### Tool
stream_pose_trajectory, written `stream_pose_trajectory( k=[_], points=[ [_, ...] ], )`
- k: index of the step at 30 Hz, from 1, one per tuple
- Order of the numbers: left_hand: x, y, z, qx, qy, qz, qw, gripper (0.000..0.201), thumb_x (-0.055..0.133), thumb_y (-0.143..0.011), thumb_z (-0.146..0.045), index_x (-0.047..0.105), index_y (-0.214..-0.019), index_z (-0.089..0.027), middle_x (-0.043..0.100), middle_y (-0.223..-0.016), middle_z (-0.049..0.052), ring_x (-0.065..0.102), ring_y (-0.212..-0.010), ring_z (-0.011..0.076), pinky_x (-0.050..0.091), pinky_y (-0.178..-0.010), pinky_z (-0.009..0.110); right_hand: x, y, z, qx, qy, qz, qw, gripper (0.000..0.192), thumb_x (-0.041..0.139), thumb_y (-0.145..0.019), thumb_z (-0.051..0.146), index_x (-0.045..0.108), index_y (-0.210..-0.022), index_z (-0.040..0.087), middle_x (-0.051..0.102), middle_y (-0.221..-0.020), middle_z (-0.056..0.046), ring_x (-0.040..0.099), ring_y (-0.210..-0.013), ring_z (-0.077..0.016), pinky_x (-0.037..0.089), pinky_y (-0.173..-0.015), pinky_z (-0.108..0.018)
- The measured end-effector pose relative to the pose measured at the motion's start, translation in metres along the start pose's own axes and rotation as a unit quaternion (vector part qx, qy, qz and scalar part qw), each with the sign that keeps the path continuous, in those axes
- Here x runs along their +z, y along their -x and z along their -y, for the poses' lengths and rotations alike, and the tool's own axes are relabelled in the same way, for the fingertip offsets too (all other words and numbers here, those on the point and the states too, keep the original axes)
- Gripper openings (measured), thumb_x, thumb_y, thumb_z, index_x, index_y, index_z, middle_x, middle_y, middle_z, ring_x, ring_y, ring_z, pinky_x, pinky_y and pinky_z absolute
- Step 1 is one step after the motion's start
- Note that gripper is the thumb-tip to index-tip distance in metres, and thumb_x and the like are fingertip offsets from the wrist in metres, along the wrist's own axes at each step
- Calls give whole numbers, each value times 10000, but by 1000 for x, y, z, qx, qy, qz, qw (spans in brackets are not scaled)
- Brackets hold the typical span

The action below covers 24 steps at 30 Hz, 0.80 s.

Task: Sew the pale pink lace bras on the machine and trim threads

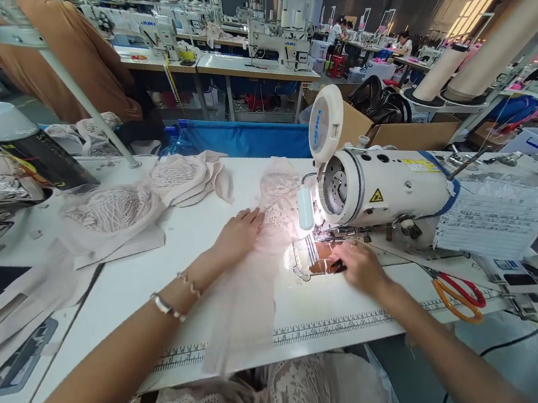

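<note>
Stretched forward on the white sewing table, my left hand [239,234] lies flat on a beige lace bra cup [277,190]. From it, a sheer beige strip of fabric [244,306] trails to the table's front edge. The cup reaches to the left of the sewing machine [378,185], whose lamp lights the needle area. My right hand [362,268] is closed beside the needle plate, its fingers around a small black object [339,265]; its kind is too small to make out. Just under that hand shows a brown patch [320,258] by the plate.
Lace cups [113,208] are piled at the left, near a spray can [28,143]. Orange and red scissors [457,294] lie at the right. A handwritten paper [493,215] hangs on the machine. More lace pieces [279,402] rest below the table edge. A co-worker in brown [65,57] sits ahead.
</note>
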State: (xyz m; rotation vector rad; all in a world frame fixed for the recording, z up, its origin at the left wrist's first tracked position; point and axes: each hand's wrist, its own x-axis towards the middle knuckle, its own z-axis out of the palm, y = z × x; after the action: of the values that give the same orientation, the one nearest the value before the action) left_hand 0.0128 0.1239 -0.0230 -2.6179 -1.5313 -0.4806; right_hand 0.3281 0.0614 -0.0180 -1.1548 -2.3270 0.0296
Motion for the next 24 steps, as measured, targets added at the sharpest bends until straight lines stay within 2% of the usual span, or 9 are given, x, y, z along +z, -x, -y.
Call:
stream_pose_trajectory(
  k=[4,5,8,10,14,18,21,23,24],
  points=[
    [-14,74,-43,-22,-61,-13,998,369,443,-991,-190,592,-1298,-52,630,-1294,262,619,-1060,360,553,-787,448,19,33,85,-29,-64,-8,998,175,509,-1004,291,630,-1052,173,684,-754,-40,602,-640,-187,466,-617,-328],
    [-16,92,-57,-28,-88,-19,996,387,440,-997,-196,582,-1319,-34,620,-1306,270,611,-1068,371,552,-784,453,25,41,106,-47,-72,9,996,296,574,-975,389,603,-1149,151,695,-790,-46,605,-646,-192,475,-647,-344],
    [-21,134,-87,-31,-115,-39,992,473,492,-1003,-268,533,-1385,8,603,-1331,284,592,-1067,386,538,-802,460,39,63,149,-105,-18,39,994,300,612,-956,341,596,-1165,126,694,-829,-66,624,-720,-219,462,-698,-368],
    [-23,152,-91,-19,-78,-38,996,662,569,-976,-426,453,-1465,4,584,-1362,286,568,-1100,399,519,-849,472,42,73,158,-124,13,-10,992,127,518,-979,138,623,-1049,146,654,-729,-37,597,-681,-203,424,-653,-349],
    [-35,168,-84,42,75,24,996,1075,722,-792,-651,229,-1607,-154,420,-1550,235,462,-1278,411,430,-1024,513,19,76,159,-89,-98,-105,986,201,460,-991,104,601,-880,196,577,-634,-1,534,-604,-165,411,-611,-305],
    [-59,160,-101,102,220,28,970,723,705,-903,-388,383,-1548,-341,300,-1643,139,309,-1468,406,208,-1175,621,-32,60,171,-23,-277,-68,958,168,536,-978,221,580,-816,215,507,-596,39,482,-538,-116,387,-555,-251],
    [-75,151,-127,110,427,90,893,336,583,-969,-263,687,-1286,-297,662,-1354,97,573,-1301,318,296,-1190,520,-58,46,173,64,-381,-9,922,175,578,-960,278,598,-797,219,523,-602,51,449,-486,-87,332,-470,-216],
    [-79,151,-141,-26,592,83,801,258,563,-985,-298,756,-1147,-241,760,-1145,83,666,-1172,283,427,-1122,423,-65,39,166,160,-422,-34,892,149,588,-963,332,613,-863,225,523,-595,62,455,-480,-90,343,-467,-210],
    [-78,152,-145,-127,674,51,726,254,568,-986,-310,759,-1127,-220,766,-1121,85,672,-1161,279,467,-1088,392,-65,37,160,204,-428,-62,878,151,593,-963,371,616,-919,228,509,-587,71,459,-486,-96,357,-481,-212]
  ],
)
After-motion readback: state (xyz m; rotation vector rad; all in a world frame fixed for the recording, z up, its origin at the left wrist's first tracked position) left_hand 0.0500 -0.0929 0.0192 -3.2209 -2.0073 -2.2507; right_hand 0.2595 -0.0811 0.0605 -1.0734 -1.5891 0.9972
